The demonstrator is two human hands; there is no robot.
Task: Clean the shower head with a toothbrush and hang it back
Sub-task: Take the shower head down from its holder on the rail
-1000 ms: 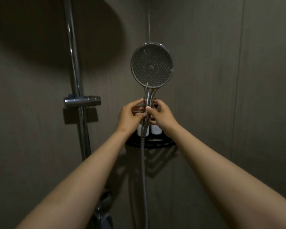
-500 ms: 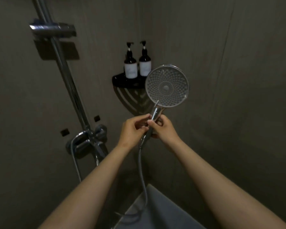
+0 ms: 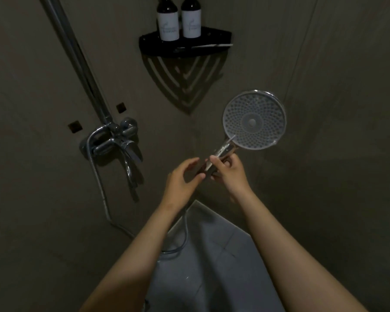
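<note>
Shower head (image 3: 254,120) is off the wall, held in mid-air right of frame centre, nozzle face toward the camera, at 2 o'clock from the hands. Right hand (image 3: 229,174) grips its chrome handle, fingers curled round it. Left hand (image 3: 182,179) sits at 9 o'clock of the right one, by the handle's lower end, fingers loosely curved. Cannot tell whether they pinch the handle or just hover beside it. Hose (image 3: 185,230) drops from the handle toward 6 o'clock and loops over the floor (image 3: 207,255).

Progress: early, by my read. Head is down, no brushing under way, neither hand holds a brush. At 12 o'clock, a thin pale stick along the front of the corner shelf (image 3: 221,34) is probably the toothbrush (image 3: 212,45); too dim to confirm bristles. Left to do: fetch it, scrub the nozzles, hang the head back.

Hidden: no holder shows on the visible stretch of riser rail (image 3: 77,57) at 11 o'clock, presumably higher, out of frame. Two pump bottles (image 3: 168,23) on the shelf lose their tops at the frame edge. Mixer tap (image 3: 119,140) at 9 o'clock is in view. Light is low, so any dirt on the nozzles is unreadable. The hands cover most of the handle.
</note>
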